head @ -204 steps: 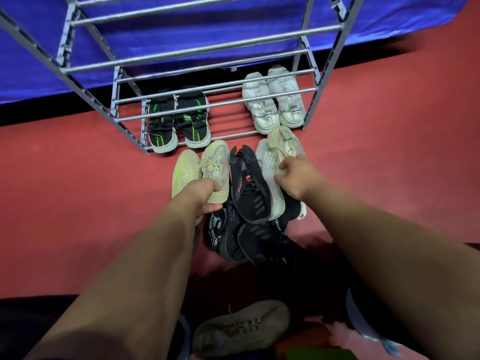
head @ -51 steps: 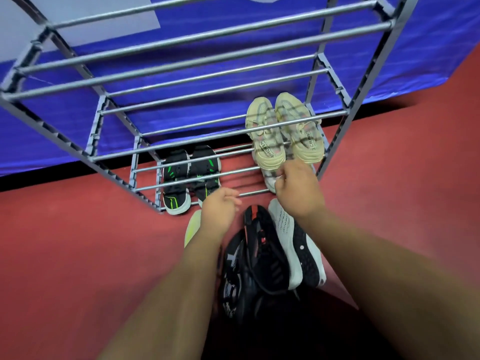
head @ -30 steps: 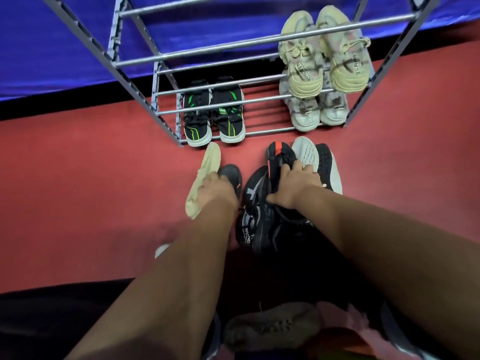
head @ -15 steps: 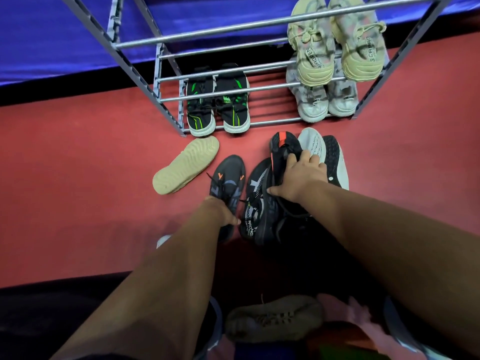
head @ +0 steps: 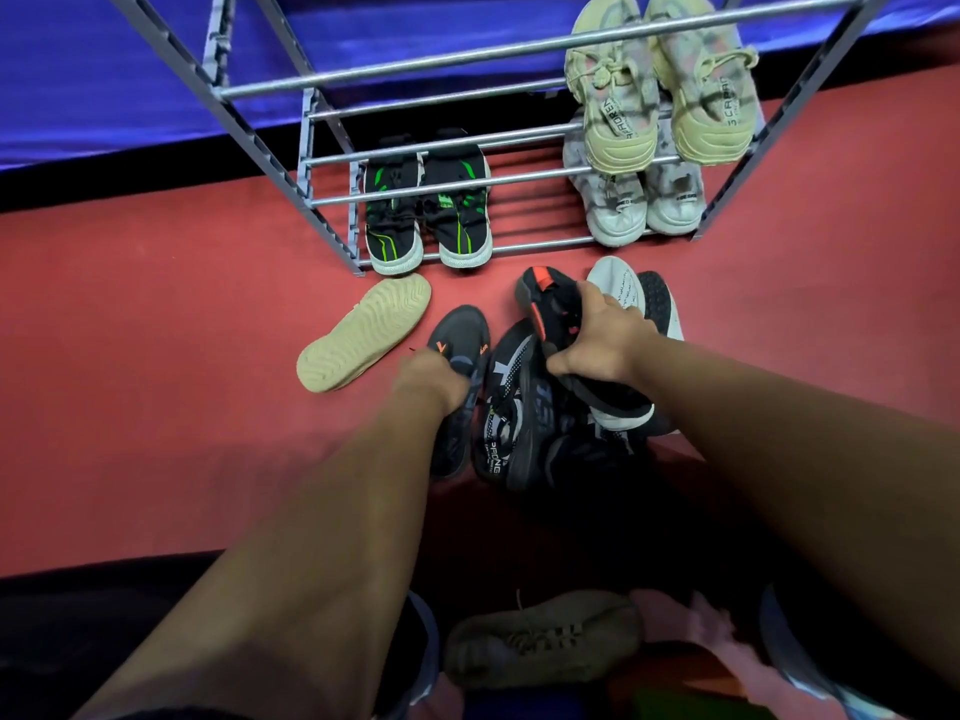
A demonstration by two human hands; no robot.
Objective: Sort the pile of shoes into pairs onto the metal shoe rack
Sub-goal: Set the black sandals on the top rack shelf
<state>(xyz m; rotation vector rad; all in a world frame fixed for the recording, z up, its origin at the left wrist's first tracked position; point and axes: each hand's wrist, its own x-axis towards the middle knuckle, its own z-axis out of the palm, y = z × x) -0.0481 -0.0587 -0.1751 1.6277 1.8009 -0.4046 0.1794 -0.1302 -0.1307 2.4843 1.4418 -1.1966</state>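
From the head camera, the metal shoe rack (head: 270,166) stands at the far side of the red floor (head: 156,330), in front of a blue cloth (head: 104,70). On its bottom shelf a black-and-green pair (head: 426,210) sits at the left end and a white pair (head: 639,200) at the right end. A yellow pair (head: 660,96) rests on the shelf above the white one.

The pile of dark shoes (head: 519,423) lies on the floor just in front of the rack. The left hand (head: 434,379) is on a grey shoe (head: 460,335) with orange marks at the pile's left edge. Its fingers are hidden under the knuckles, so it only seems to be curled round the shoe's opening. The right hand (head: 605,340) grips a black shoe (head: 545,298) with a red tab, fingers wrapped over its upper and thumb underneath. The shoe is raised above the pile. A white-soled shoe (head: 615,283) lies on its side just behind that hand.

A beige shoe (head: 363,335) lies sole up, left of the pile and apart from it. A dim tan shoe (head: 540,641) lies at the near edge of the view.
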